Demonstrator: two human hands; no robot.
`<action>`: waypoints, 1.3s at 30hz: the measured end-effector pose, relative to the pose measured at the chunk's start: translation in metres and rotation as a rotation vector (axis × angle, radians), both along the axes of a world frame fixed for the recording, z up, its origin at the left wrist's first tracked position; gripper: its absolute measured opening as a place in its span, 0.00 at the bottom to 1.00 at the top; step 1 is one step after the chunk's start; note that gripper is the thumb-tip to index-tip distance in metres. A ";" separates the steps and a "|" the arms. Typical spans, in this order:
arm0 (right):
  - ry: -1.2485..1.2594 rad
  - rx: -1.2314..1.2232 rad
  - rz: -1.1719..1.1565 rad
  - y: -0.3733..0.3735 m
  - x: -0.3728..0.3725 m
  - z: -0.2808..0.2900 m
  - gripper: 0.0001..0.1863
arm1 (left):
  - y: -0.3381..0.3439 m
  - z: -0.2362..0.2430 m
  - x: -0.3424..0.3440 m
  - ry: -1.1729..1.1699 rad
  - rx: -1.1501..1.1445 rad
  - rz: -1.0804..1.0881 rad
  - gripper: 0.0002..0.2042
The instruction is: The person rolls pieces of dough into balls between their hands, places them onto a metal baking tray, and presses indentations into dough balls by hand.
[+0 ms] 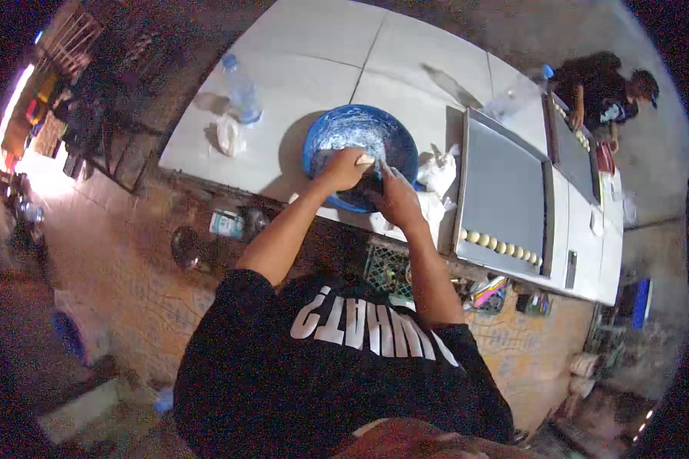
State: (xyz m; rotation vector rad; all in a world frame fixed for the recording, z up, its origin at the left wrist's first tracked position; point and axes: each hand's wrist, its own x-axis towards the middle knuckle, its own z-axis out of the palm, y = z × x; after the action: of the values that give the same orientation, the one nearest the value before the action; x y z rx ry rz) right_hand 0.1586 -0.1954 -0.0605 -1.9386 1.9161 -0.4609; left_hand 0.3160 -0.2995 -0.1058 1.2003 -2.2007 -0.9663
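Observation:
My left hand (343, 170) reaches into the blue bowl (311, 136), fingers closed around a pale piece of dough (364, 160). The bowl's inside is smeared with white residue. Beside it, my right hand (396, 197) is over the right part of the bowl, fingers extended close to the dough, with their tips partly hard to make out. Tied white plastic bags (436, 170) lie against the bowl's right side. Farther right, a metal tray (504, 183) holds a row of several dough balls (499, 246) along its near end.
A clear bottle (242, 92) and small white bag (230, 135) stand left on the tiled table (298, 38). At the right, a co-worker (597, 92) bends over a second tray (578, 164). A plastic crate (383, 268) sits below the table's near edge.

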 end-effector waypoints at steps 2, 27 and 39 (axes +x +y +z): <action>-0.126 -0.036 -0.036 0.004 0.000 0.005 0.40 | -0.005 0.004 0.007 -0.011 0.057 -0.108 0.13; -0.403 -0.147 0.000 0.028 0.021 0.000 0.16 | 0.051 0.032 0.032 0.343 0.359 0.007 0.17; -0.359 -0.257 -0.003 0.030 0.020 -0.012 0.17 | 0.063 0.049 0.030 0.022 0.073 -0.047 0.16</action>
State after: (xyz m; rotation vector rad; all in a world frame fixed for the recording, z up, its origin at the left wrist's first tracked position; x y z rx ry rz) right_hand 0.1789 -0.1649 -0.0721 -1.8455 1.6931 -1.0246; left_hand 0.3457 -0.2368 -0.0570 1.1693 -2.2026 -1.0821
